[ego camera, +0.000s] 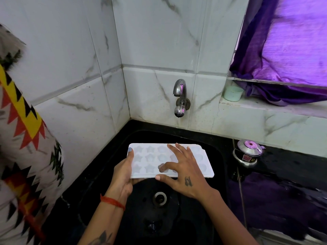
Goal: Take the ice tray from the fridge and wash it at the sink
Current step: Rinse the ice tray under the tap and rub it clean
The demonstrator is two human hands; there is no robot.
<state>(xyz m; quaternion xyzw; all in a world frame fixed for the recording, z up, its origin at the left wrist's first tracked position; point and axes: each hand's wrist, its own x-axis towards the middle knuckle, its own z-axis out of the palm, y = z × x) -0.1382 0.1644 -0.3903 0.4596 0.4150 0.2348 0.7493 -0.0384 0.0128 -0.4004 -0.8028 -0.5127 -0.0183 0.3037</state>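
The ice tray (169, 160) was held level above the black sink (216, 152), cavities facing up, directly in front of the tap (180, 96). The tray was white, with rows of star-shaped and rounded cavities.

The left hand (123, 175) gripped the tray at its left short edge. The thumb lay along the top surface near the far left corner, and the remaining fingers were curled beneath the tray, out of view. A red thread band (112, 202) circled the left wrist.

The right hand (184, 172) rested on the top surface of the tray with fingers spread and nearly straight. The fingertips touched the cavities in the middle of the tray, and the thumb lay against the near long edge. This hand pressed on the tray rather than clasping it.

The drain (160, 198) sat in the sink floor, below and nearer than the tray. No water stream was visible at the tap spout.

A small metal kettle (247, 152) stood on the dark counter (292, 167) to the right of the sink. A pale green cup (233, 93) stood on the window ledge (265, 107), beside a purple curtain (286, 50). A patterned cloth (26, 138) hung at the left, against the marble-look wall tiles (155, 32).
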